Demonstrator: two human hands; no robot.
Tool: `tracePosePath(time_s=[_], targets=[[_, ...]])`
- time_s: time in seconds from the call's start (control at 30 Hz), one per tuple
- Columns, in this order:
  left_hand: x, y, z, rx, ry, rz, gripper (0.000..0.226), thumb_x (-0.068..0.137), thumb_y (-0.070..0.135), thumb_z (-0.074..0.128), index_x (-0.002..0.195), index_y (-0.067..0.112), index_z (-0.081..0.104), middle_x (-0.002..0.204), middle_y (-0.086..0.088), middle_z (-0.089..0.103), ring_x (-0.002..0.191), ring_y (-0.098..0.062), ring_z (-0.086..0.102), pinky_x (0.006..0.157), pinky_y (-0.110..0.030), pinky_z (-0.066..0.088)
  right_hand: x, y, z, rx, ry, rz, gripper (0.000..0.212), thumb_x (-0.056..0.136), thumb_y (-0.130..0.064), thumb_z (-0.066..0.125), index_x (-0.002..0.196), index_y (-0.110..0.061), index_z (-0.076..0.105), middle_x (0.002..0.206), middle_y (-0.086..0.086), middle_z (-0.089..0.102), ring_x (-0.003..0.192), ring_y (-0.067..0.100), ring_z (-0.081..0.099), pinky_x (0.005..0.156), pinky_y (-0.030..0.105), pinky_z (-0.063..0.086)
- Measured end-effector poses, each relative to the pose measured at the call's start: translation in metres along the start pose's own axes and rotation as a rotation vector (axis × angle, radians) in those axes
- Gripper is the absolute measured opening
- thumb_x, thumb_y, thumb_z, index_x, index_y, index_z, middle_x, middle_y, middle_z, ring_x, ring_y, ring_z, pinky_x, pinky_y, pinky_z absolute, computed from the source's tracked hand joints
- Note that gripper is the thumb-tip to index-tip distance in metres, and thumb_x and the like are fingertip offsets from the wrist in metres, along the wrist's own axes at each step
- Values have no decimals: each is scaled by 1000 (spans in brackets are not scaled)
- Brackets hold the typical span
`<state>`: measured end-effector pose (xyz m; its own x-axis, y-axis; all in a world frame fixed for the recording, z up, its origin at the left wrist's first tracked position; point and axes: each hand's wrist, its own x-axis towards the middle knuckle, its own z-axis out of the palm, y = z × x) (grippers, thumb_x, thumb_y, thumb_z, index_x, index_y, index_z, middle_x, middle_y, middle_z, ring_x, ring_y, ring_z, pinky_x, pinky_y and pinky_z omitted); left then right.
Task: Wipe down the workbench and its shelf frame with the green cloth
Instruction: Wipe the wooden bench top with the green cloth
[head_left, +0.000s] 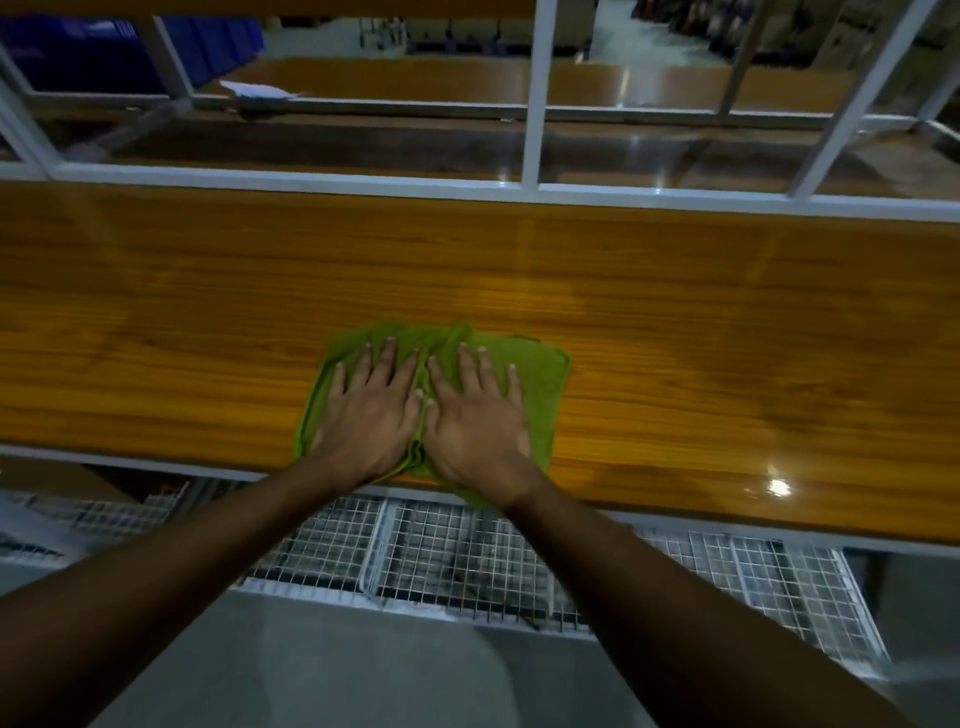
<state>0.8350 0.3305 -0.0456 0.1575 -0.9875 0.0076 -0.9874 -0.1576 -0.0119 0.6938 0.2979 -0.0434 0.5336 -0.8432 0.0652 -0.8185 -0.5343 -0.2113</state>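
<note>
Cloth (537, 374), green and rumpled, lies at the centre of the frame on the glossy wooden workbench (182, 322), its lower corner hanging just over the near edge. You have both palms down on it. Your left hand (366, 415) lies flat with the fingers straight and fanned apart, fingertips reaching toward the cloth's upper edge. Your right hand (475, 421) lies the same way just beside it, fingers spread and straight, nothing pinched or curled round. The two thumbs sit close together in the middle, with a ridge of bunched cloth standing between the hands. Both bare forearms run in from the lower corners of the frame. The white shelf frame (532, 104) crosses the top of the frame, one rail along the bench's far edge and uprights rising from it. Wire mesh panels (467, 556) show below the bench's near edge, with grey floor (311, 670) under them. Blue bins (104, 47) sit in the upper left of the frame, a white sheet of paper (257, 89) just right of them
</note>
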Motion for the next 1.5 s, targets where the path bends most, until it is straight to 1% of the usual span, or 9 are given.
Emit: tracePosePath(time_s=[0.2, 0.37, 0.5, 0.57, 0.67, 0.8, 1.1, 1.37, 1.5], targets=[[-33, 67, -1, -3, 4, -80, 82, 83, 57, -16, 156, 25, 2, 164, -8, -2, 150, -30, 3, 120, -50, 7, -51, 46, -18, 16, -39, -30, 58, 102, -45, 11, 157, -27, 6, 165, 10, -5, 151, 28, -9, 118, 56, -6], [-20, 138, -3, 4, 6, 12, 79, 84, 55, -17, 155, 25, -4, 163, -9, -5, 150, -31, 1, 120, -52, 6, -77, 110, -32, -8, -22, 54, 58, 102, -46, 9, 157, -29, 5, 165, 9, -6, 151, 27, -9, 119, 56, -4], [5, 162, -4, 7, -32, 110, 82, 79, 56, -20, 155, 27, -7, 163, -6, -10, 150, -30, -5, 120, -51, 3, -76, 136, -37, -6, -19, 118, 60, 100, -46, 8, 157, -30, 3, 165, 8, -7, 151, 26, -11, 119, 55, -5], [17, 160, -6, 16, -45, 150, 74, 87, 56, -14, 154, 28, -7, 163, -5, -11, 150, -29, -6, 120, -51, 3, -69, 137, -37, 0, -12, 151, 60, 100, -46, 9, 157, -29, 4, 165, 8, -7, 151, 26, -11, 119, 55, -6], [36, 156, -6, -3, -46, 188, 57, 102, 47, 8, 155, 29, -5, 163, -3, -11, 150, -27, -7, 120, -50, 2, -54, 137, -36, -19, 9, 212, 60, 100, -46, 12, 157, -30, 6, 165, 9, -5, 151, 28, -8, 119, 56, -5], [63, 142, -7, -45, -40, 225, 55, 104, 44, 14, 155, 30, -1, 164, -1, -8, 150, -24, -5, 120, -48, 1, -27, 130, -32, -52, 40, 280, 60, 100, -48, 11, 157, -29, 8, 165, 12, -1, 151, 30, -4, 118, 58, -4], [91, 88, -6, -94, -26, 242, 54, 104, 43, 14, 156, 28, 6, 164, -1, -3, 150, -24, -2, 120, -47, 2, 20, 86, -23, -75, 1, 392, 60, 102, -50, 12, 157, -30, 6, 164, 14, -1, 151, 33, -5, 118, 59, -4], [71, -24, -5, -57, -14, 199, 56, 104, 41, 17, 156, 26, 2, 164, -4, -3, 150, -26, 2, 120, -48, 5, 56, -14, 3, -70, 7, 288, 62, 101, -50, 16, 158, -26, 10, 164, 16, 4, 151, 34, -3, 117, 60, -2], [52, -73, -4, 9, -12, 164, 58, 104, 42, 17, 156, 24, 0, 164, -6, -3, 150, -28, 4, 120, -48, 9, 62, -61, 13, -68, -15, 228, 69, 94, -52, 5, 158, -25, 9, 164, 16, -1, 150, 34, -6, 117, 61, -5]])
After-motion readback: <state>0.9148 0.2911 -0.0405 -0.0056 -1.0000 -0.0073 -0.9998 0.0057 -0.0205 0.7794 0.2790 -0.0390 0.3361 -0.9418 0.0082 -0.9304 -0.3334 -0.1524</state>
